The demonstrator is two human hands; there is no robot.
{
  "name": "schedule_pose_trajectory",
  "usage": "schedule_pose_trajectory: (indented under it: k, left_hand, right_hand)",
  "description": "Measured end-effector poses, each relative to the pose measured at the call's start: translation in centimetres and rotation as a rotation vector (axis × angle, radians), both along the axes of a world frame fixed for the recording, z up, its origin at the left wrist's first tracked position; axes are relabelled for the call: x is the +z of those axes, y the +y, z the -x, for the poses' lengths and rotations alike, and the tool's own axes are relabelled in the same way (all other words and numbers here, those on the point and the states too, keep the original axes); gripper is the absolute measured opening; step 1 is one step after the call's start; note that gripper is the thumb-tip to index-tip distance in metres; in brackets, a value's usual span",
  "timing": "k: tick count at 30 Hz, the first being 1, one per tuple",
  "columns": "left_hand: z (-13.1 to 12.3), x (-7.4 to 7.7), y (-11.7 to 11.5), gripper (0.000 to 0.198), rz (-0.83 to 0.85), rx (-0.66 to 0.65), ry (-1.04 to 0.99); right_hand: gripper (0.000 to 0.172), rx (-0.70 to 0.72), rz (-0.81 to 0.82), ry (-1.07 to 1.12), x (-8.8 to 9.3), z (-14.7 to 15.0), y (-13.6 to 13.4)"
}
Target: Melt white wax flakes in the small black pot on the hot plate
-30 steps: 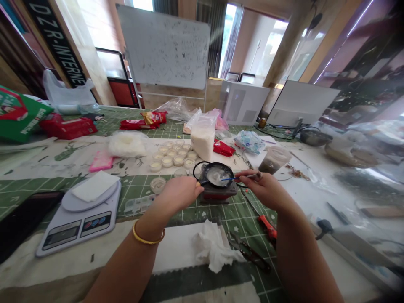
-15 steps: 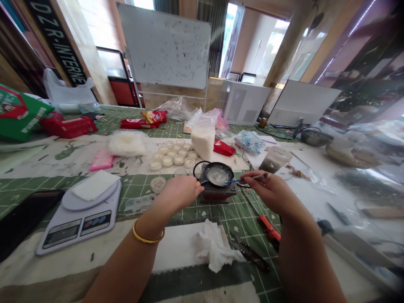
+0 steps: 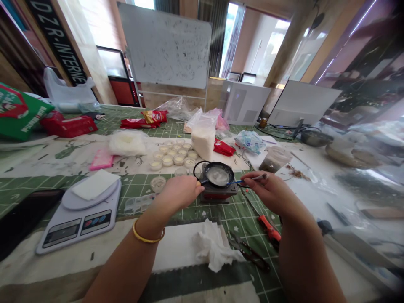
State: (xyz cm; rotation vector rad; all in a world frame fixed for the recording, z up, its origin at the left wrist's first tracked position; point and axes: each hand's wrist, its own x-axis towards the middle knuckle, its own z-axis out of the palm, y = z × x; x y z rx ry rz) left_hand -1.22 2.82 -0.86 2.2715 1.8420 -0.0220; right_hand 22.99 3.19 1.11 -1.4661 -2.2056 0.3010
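My left hand is closed around the handle of a small black pan. The pan rests on a small dark red and grey electric stove. Inside it lies a whitish, partly melted-looking mass. Between the fingertips of my right hand is a thin blue stick, its far end in the pan at the right rim. Behind the pan, several small clear cups hold a pale substance. A clear bag of white granules stands just beyond the stove.
A white kitchen scale with a paper on it lies left. Near me are a crumpled tissue, dark-handled snips and an orange-handled tool. A plastic cup with dark contents stands right of the pan.
The blue stick and my right fingers have shifted slightly; the stick's tip stays in the pan. My left hand and the pan look the same.
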Motion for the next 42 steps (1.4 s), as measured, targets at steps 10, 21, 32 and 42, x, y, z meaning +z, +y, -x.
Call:
schedule_pose_trajectory:
  k: [10, 21, 32, 42]
  left_hand:
    - [0.0, 0.0, 0.1, 0.039, 0.012, 0.008, 0.001]
    - [-0.1, 0.2, 0.0, 0.040, 0.024, 0.024, 0.008]
    - [0.1, 0.2, 0.0, 0.038, 0.014, 0.009, 0.002]
    - [0.1, 0.2, -0.2, 0.038, 0.000, 0.005, 0.003]
  right_hand:
    - [0.026, 0.102, 0.027, 0.004, -0.5, 1.4, 0.0]
    - [0.026, 0.073, 0.074, 0.160, -1.0, 1.7, 0.5]
    - [0.021, -0.008, 0.092, 0.289, -0.8, 0.7, 0.6]
    - [0.018, 0.014, -0.108, 0.047, -1.2, 1.3, 0.5]
